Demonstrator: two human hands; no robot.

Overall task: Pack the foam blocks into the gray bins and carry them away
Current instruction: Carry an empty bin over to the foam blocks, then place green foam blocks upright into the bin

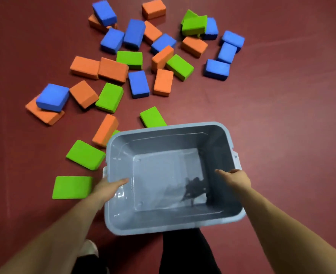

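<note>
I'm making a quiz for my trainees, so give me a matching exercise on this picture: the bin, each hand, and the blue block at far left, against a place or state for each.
Things:
1. bin
2. left hand
3. right hand
4. blue block at far left

Places or states:
A. lies on an orange block
B. grips the bin's right side
C. has no blocks inside
D. grips the bin's left side

Pairs: 1-C, 2-D, 3-B, 4-A

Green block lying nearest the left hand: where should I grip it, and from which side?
The green block lies flat on the floor with nothing stacked on it. Come from above and pinch across its short width, by the two long side faces.
</note>
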